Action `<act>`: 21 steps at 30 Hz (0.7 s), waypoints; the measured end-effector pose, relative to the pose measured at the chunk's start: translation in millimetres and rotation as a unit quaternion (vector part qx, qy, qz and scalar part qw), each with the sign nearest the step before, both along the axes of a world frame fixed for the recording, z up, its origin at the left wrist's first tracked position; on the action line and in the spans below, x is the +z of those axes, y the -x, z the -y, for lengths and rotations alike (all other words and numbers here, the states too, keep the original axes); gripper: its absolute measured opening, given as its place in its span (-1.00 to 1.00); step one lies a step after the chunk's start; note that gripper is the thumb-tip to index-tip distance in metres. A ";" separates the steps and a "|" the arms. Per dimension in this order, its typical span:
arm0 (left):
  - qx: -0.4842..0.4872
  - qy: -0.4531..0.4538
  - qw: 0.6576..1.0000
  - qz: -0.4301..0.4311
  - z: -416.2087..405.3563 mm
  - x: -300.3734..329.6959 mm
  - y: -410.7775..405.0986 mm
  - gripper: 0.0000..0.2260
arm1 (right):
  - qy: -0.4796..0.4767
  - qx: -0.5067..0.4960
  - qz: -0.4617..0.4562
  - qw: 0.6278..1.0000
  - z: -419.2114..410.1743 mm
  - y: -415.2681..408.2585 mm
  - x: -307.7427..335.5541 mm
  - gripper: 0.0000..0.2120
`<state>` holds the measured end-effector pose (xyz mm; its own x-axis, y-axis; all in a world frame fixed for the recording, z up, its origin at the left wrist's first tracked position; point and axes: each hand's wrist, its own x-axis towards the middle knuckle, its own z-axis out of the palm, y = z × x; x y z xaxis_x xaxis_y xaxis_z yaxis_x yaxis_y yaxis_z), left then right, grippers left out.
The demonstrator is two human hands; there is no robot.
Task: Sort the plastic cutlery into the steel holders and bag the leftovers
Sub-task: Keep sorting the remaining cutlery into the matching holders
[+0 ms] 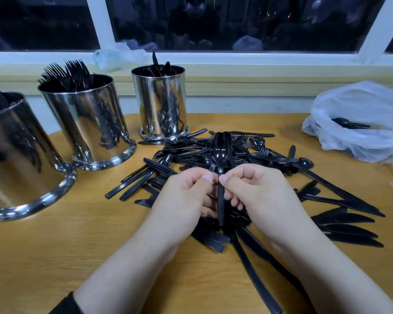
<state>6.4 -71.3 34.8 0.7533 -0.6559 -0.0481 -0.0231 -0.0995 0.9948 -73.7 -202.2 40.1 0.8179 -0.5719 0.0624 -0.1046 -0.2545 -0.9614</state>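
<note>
Pinching a stacked pair of glossy black plastic spoons (220,152) by the handles, left hand (186,196) and right hand (256,189) apparently aligning them upright for the shiny steel cylinder holder (161,103) at eleven o'clock, above the loose black cutlery pile (270,159).

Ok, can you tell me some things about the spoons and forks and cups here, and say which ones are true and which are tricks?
1. Both hands pinch black spoons. True.
2. The middle steel holder has forks sticking out. True.
3. The white plastic bag is on the left. False: it sits on the table's right.
4. The table is glass. False: it looks wooden.
5. There are three steel holders. True.
</note>
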 end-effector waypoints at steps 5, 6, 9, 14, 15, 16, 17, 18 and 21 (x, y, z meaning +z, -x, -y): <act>-0.021 -0.003 1.000 0.023 -1.0 0.7 0.8 -0.69 | -0.016 -0.016 0.013 1.000 -0.6 -0.5 -0.5 -0.84; -0.023 -0.001 1.000 0.021 -0.8 0.2 0.9 -0.69 | -0.020 -0.014 0.015 1.000 -1.5 0.1 -0.4 -0.84; -0.007 -0.001 1.000 0.013 -1.0 -3.3 -1.5 -0.68 | 0.014 -0.005 0.005 1.000 -3.1 0.7 0.3 -0.84; 0.094 0.018 0.995 0.002 -15.2 2.2 -24.2 -0.77 | 0.154 -0.027 -0.019 0.988 13.7 -3.1 17.2 -0.84; 0.104 0.025 0.994 0.005 -19.2 4.1 -30.3 -0.78 | 0.188 -0.028 -0.029 0.981 19.3 -8.3 21.2 -0.84; 0.112 0.032 0.993 0.005 -22.6 4.8 -36.4 -0.78 | 0.220 -0.027 -0.041 0.974 25.0 -15.9 25.0 -0.86; 0.118 0.037 0.992 0.003 -25.7 5.3 -41.7 -0.77 | 0.250 -0.024 -0.055 0.966 30.3 -25.5 27.6 -0.88; 0.123 0.036 0.992 0.003 -28.5 4.5 -46.7 -0.76 | 0.277 -0.015 -0.071 0.958 34.6 -36.9 28.9 -0.91; 0.130 0.010 0.991 0.025 -35.4 1.1 -57.6 -0.73 | 0.343 0.029 -0.126 0.931 40.6 -69.1 21.1 -0.82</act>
<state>63.9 -36.0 35.8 0.8980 -0.4400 0.0046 -0.0483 -0.0881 0.9949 -4.5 -242.8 61.2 0.8843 -0.4224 0.1989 -0.2709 -0.8111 -0.5183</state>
